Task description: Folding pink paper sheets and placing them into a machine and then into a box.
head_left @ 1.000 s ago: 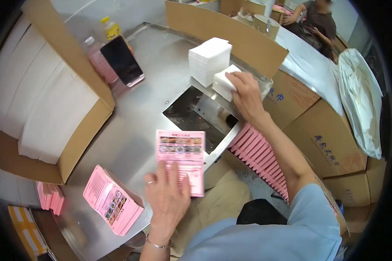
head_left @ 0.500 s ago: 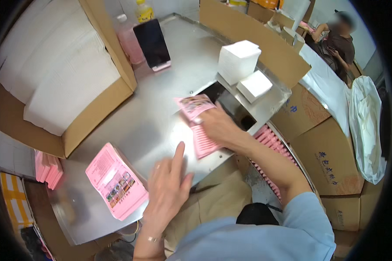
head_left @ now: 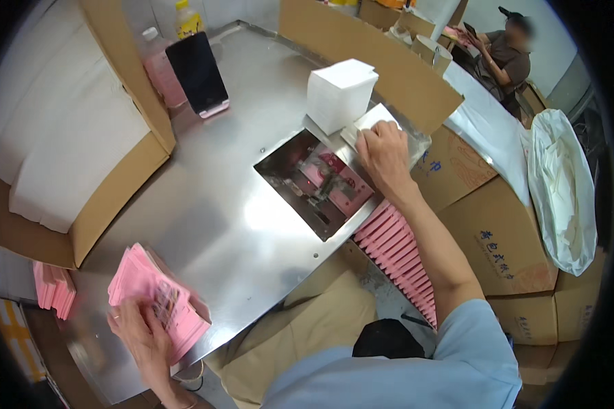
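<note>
My left hand (head_left: pixel 142 334) rests on a stack of pink printed packets (head_left: pixel 177 320) near the table's front left edge. Its fingers bend over the top packet, but motion blur hides whether they pinch it. At the table's right side, my right hand (head_left: pixel 385 155) has its fingers curled down around the edge of a low stack of white paper napkins (head_left: pixel 378 117). A taller white napkin stack (head_left: pixel 340 95) stands just left of it. Between the hands, a rectangular opening (head_left: pixel 290 187) in the metal tabletop shows pink printed pieces and metal parts inside.
A row of pink packets (head_left: pixel 402 255) fills a tray beneath my right forearm. Cardboard boxes (head_left: pixel 498 238) line the right side. A large open carton (head_left: pixel 119 198) with white contents stands left, near a propped phone (head_left: pixel 196 73) and bottles. Another person (head_left: pixel 505 58) sits at far right.
My right hand has let go of a pink packet and moved to the low napkin stack, uncovering the opening. The left hand has moved left onto the pink stack. The view has shifted.
</note>
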The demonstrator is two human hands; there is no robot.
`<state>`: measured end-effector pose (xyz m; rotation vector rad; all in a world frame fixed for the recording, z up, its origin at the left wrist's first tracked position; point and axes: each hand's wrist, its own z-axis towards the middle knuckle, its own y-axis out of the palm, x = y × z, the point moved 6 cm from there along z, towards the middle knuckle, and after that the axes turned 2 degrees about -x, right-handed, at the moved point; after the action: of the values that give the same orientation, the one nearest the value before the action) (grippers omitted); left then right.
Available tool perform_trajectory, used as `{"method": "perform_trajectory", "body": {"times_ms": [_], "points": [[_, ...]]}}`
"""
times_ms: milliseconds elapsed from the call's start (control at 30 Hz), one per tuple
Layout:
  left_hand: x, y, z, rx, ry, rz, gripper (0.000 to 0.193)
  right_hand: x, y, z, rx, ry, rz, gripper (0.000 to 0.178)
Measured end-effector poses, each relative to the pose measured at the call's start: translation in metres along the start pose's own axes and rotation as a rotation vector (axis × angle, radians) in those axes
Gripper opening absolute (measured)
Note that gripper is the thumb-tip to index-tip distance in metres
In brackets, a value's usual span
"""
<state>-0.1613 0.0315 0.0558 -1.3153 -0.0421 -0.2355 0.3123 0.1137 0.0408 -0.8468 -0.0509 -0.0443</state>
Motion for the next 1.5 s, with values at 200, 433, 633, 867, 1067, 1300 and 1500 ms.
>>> {"method": "perform_trajectory", "body": {"times_ms": [200, 433, 633, 867, 1067, 1300, 1500], "points": [[0.136, 0.039, 0.026, 0.029, 0.406, -0.392, 0.038, 0.016, 0.004, 0.001, 0.026, 0.071, 0.312, 0.015], [0.157, 0.066, 0.022, 0.044, 0.318, -0.340, 0.021, 0.032, 0.004, 0.006, -0.032, 0.075, 0.330, 0.013], [0.170, 0.066, 0.021, -0.105, 0.524, -0.439, 0.027, -0.013, -0.018, -0.003, 0.030, 0.034, 0.482, 0.044], [0.161, 0.062, 0.024, -0.058, 0.424, -0.391, 0.083, -0.164, -0.062, -0.058, -0.172, -0.573, 0.558, 0.023], [0.167, 0.062, 0.030, -0.031, 0.292, -0.344, 0.076, -0.190, -0.065, -0.036, -0.308, -0.538, 0.837, 0.027], [0.163, 0.057, 0.024, 0.052, 0.188, -0.117, 0.062, -0.003, -0.015, -0.009, -0.038, 0.023, -0.115, 0.028], [0.167, 0.046, 0.023, 0.003, 0.342, -0.134, 0.059, 0.019, 0.002, -0.010, -0.039, 0.098, 0.194, 0.015]]}}
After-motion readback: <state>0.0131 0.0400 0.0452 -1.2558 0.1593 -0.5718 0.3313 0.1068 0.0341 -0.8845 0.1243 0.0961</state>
